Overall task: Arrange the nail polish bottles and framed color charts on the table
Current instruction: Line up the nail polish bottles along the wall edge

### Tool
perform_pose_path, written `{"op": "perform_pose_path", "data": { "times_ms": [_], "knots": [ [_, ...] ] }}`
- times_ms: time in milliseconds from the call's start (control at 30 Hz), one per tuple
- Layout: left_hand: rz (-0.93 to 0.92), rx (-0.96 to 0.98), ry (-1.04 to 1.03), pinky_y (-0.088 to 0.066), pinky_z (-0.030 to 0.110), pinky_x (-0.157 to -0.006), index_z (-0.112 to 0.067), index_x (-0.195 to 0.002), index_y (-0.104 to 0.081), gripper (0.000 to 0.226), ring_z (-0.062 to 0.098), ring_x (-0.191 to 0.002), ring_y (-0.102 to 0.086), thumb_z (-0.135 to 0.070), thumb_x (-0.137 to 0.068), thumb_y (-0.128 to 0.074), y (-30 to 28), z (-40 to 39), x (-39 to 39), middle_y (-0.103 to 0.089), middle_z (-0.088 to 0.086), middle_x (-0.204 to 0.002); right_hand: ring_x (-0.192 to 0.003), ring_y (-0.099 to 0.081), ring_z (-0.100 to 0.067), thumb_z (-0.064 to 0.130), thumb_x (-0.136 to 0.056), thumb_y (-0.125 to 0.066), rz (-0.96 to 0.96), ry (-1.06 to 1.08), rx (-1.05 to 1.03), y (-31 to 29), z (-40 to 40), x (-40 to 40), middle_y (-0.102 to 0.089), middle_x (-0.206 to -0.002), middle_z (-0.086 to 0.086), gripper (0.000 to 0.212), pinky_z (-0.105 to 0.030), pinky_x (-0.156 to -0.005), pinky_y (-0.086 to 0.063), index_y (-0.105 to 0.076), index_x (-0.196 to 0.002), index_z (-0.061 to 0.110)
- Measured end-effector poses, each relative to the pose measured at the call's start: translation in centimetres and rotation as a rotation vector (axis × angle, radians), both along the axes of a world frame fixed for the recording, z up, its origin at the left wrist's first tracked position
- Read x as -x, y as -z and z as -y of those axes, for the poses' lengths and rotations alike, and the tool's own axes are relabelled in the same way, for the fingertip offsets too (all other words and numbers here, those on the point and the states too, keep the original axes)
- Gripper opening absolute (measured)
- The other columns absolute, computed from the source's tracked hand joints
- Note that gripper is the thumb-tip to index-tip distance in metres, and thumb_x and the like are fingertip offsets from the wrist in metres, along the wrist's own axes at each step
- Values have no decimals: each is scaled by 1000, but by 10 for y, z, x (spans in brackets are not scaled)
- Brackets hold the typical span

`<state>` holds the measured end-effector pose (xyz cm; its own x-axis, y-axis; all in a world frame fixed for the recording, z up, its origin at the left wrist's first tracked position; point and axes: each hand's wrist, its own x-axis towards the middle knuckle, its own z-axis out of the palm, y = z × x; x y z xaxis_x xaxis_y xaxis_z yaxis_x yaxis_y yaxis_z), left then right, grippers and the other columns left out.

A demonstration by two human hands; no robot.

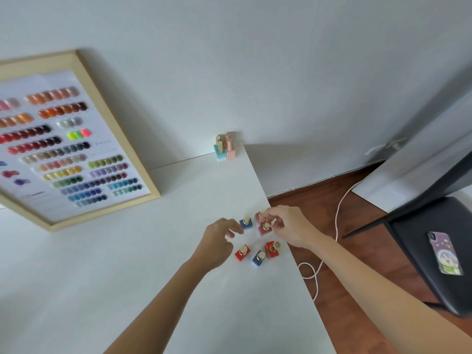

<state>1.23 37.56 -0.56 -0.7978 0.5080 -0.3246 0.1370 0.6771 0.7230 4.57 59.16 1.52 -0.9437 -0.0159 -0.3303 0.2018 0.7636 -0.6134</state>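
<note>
Task early. Framed color chart (63, 139) leans on wall, 2 pastel bottles (224, 148) parked at table (102, 277) far corner. 6 bottles clustered (red, blue) near right edge. Right hand (286, 226) seemingly pinching red bottle (265, 227); left hand (217, 241) loosely curled, empty.

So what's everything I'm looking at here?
Table: one, white, against the wall.
Chart: one, wood frame, leaning at the table's back left.
Red bottles: four, near the right edge.
Blue bottles: two, among the red.
Pastel bottles: two, teal and pink, far corner.
Phone: one, purple case, on the chair.
Chair: one, black, right.
Cable: one, white, on the floor.
Left hand: by the bottles, holding nothing.
Right hand: fingers at a red bottle.
</note>
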Motion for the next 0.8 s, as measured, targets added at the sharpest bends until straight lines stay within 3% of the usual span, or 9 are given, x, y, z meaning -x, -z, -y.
{"op": "perform_pose_path", "data": {
  "times_ms": [133, 233, 367, 467, 567, 700, 800],
  "knots": [
    [20, 56, 100, -48, 19, -80, -26, -112, -64, 37, 12, -97, -60, -5, -81, -64, 2, -2, -28, -58, -2, -111, -86, -60, -12, -1, -83, -66, -49, -12, -46, 6, 6, -7, -65, -97, 4, 24, -4, -68, -40, -73, -102, 13],
    [-23, 44, 40, -52, 27, -81, -24, -104, -68, 18, 17, -92, -63, -19, -87, -65, 0, -9, -38, -59, 1, -105, -91, -64, -19, 2, -85, -66, -72, -9, -88, 7, 6, -9, -71, -102, -8, 16, -23, -81, -50, -73, -98, 8],
    [-106, 108, 16, -51, 29, -79, -18, -102, -70, 16, 21, -92, -62, -12, -90, -59, 0, -10, -41, -61, 3, -103, -90, -64, -19, 4, -87, -64, -80, 11, -139, 10, 4, -11, -71, -102, -10, 14, -21, -77, -47, -72, -97, 7],
    [-138, 127, 45, -47, 24, -78, -17, -102, -70, 16, 20, -93, -60, -12, -91, -60, 1, -3, -45, -62, 3, -103, -89, -66, -20, 6, -88, -63, -79, 26, -154, 10, 1, -10, -72, -99, -11, 15, -28, -81, -53, -72, -99, 6],
    [-149, 141, 64, -42, 20, -75, -18, -101, -70, 15, 17, -90, -60, -14, -90, -59, 4, 5, -52, -63, 1, -102, -80, -65, -18, 6, -85, -65, -90, 50, -137, 11, 1, -10, -72, -93, -11, 10, -24, -71, -51, -71, -94, 6],
    [-182, 182, 24, -49, 26, -79, -17, -103, -68, 19, 18, -92, -61, -10, -91, -55, 3, 6, -48, -63, 0, -104, -78, -63, -26, 1, -81, -65, -116, 62, -109, 11, 6, -7, -70, -86, -14, 5, -33, -69, -49, -65, -86, 3],
    [-219, 212, 18, -50, 30, -82, -16, -105, -68, 20, 20, -95, -61, -9, -92, -54, 2, 2, -36, -64, 1, -106, -80, -62, -27, 0, -80, -66, -136, 72, -98, 12, 10, -5, -68, -87, -14, 16, -37, -70, -51, -56, -92, 4]
  ]
}}
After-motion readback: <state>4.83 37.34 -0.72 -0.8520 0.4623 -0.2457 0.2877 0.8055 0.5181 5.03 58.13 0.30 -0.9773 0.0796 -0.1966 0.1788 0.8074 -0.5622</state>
